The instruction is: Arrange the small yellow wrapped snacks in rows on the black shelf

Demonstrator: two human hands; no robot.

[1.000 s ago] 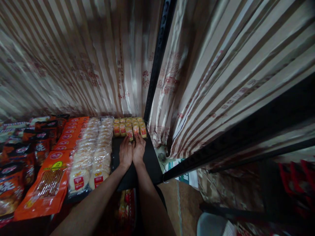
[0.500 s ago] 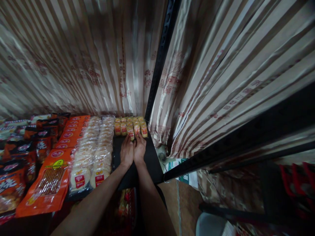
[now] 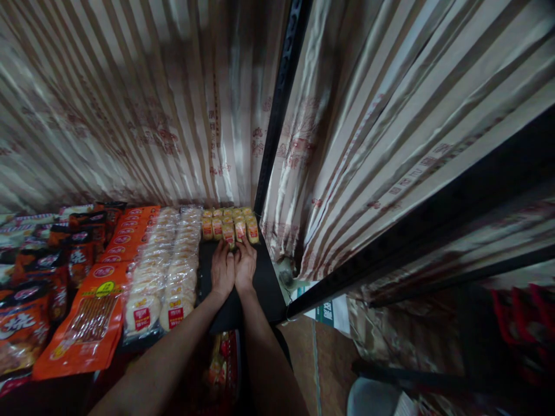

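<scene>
Yellow-and-red snack packs (image 3: 229, 225) on black shelf (image 3: 264, 283)

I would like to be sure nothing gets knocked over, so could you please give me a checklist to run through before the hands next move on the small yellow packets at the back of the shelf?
1. Both hands at the yellow packets: ok; left hand and right hand lie side by side, fingertips at the front packets.
2. Firm grip on a packet: cannot tell; the fingertips hide the contact.
3. Packets lined up: ok; they stand in a tight cluster by the black post.
4. Bare shelf beside the hands: ok.
5. Clear rice cracker bags apart from the left hand: ok.
</scene>
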